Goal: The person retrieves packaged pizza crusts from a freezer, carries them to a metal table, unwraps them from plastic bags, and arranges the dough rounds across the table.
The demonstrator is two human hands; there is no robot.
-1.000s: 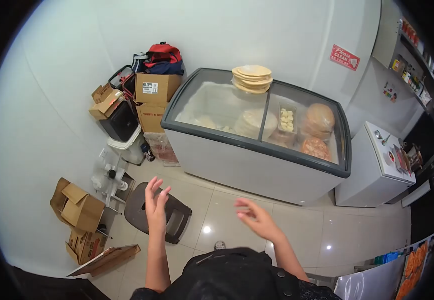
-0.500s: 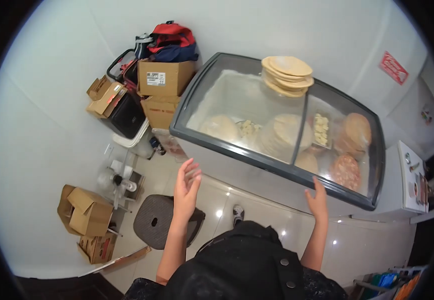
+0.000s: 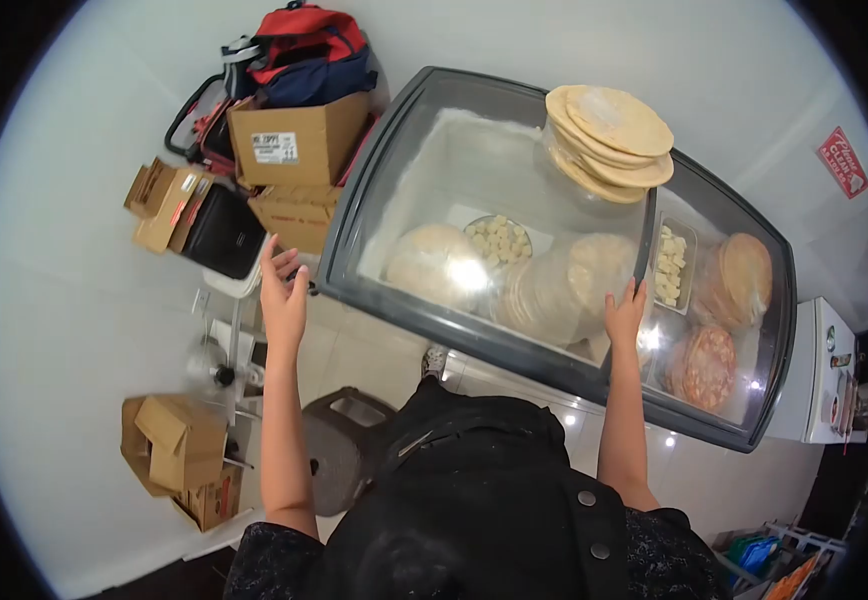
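A chest freezer (image 3: pixel 354 285) with a sliding glass lid (image 3: pixel 434 180) stands in front of me. My right hand (image 3: pixel 624 318) is at the dark divider between the panes, its fingers stretched out and touching there. My left hand (image 3: pixel 284 295) hangs apart, near the freezer's left corner, fingers spread, holding nothing. On the glass rests a stack of flat round pizza bases (image 3: pixel 609 140). Through the lid show bagged pale rounds (image 3: pixel 434 265), a bowl of pale cubes (image 3: pixel 499 240), a tray of similar cubes (image 3: pixel 671 265), more bagged rounds (image 3: pixel 739 280) and a bag of reddish mottled pieces (image 3: pixel 704 370).
Cardboard boxes (image 3: pixel 299 145) with a red and blue bag (image 3: pixel 314 55) on top stand left of the freezer. A brown stool (image 3: pixel 339 455) is by my left side. Lower left are open cartons (image 3: pixel 174 445). A white cabinet (image 3: pixel 804 370) adjoins on the right.
I am closer to the freezer. My right hand has moved up from the front edge to the divider; my left hand has shifted left and up. The lid and the stack look unmoved.
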